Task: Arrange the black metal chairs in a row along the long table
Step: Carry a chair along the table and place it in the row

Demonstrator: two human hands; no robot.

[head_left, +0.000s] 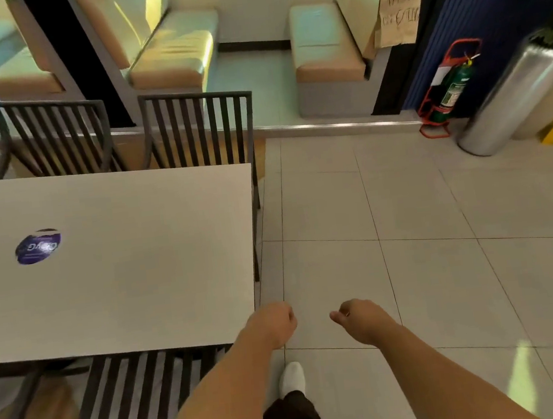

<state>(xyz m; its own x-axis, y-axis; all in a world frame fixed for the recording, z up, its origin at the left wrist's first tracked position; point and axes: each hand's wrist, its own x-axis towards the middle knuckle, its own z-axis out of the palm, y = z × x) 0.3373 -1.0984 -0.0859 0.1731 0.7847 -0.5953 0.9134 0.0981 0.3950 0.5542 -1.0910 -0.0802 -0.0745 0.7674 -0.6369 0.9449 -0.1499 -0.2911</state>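
Head view at the end of the long bench (136,259), whose pale top bears a round purple sticker (38,246). Two black metal chairs stand along its far side: one (198,128) at the bench's right end, another (53,135) just left of it, both backs upright. A third slatted chair (131,398) sits at the near edge, its back below the bench top. The left hand (276,323) and right hand (359,317) hang apart over the tiled floor (448,276), each loosely curled and holding nothing. A fire extinguisher (450,86) stands near a steel planter (510,100).
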